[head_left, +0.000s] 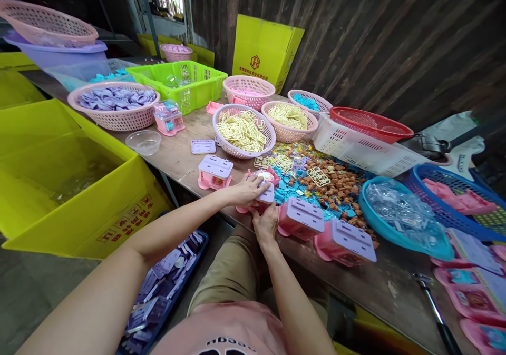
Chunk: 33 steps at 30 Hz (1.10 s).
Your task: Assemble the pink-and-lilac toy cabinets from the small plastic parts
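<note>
A long wooden table (185, 149) runs beside a dark plank wall (375, 39), with yellow cartons (71, 186) to its left and one more (264, 52) standing at the far end. At the table's near edge the left hand (247, 189) lies over the top of a pink toy house (261, 189), fingers curled on it, while the right hand (265, 223) grips it from below. Three finished houses with lilac roofs (215, 171) (300, 218) (344, 242) stand just beside. Two pink baskets of yellow frames (243, 131) (288, 117) sit behind a loose heap of small brown and blue pieces (332, 186).
</note>
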Each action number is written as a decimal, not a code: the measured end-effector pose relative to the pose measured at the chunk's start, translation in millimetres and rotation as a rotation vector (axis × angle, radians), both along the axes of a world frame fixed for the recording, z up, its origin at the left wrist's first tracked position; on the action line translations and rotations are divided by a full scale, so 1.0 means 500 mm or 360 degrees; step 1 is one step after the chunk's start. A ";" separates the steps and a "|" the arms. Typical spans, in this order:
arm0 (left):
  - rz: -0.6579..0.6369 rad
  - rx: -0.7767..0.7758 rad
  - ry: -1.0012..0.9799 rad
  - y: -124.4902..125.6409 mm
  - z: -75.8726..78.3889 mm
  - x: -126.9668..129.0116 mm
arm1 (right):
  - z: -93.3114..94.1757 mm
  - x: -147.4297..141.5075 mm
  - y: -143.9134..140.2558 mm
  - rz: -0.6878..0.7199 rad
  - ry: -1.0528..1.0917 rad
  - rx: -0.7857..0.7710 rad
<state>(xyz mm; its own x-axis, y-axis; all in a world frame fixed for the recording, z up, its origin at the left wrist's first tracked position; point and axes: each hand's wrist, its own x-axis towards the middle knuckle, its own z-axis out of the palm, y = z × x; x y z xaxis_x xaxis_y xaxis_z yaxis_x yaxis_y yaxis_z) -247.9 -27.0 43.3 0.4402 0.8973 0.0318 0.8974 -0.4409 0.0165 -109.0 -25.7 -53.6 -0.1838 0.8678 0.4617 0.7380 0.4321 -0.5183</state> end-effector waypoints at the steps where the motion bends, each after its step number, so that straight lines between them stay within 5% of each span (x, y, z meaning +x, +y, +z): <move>1: 0.0003 -0.0006 -0.0008 0.000 0.000 0.000 | -0.001 0.000 0.001 0.0012 -0.0006 0.0008; 25: 0.0102 -0.0073 -0.0121 -0.009 0.010 0.005 | 0.018 0.015 -0.005 0.0081 -0.0035 -0.0003; 30: 0.0384 0.0166 -0.0561 -0.047 0.055 -0.109 | 0.019 0.040 -0.069 0.0299 0.0271 0.0286; 33: 0.0574 0.0035 -0.0548 -0.065 0.058 -0.201 | 0.017 0.003 -0.089 0.0620 0.0268 0.0188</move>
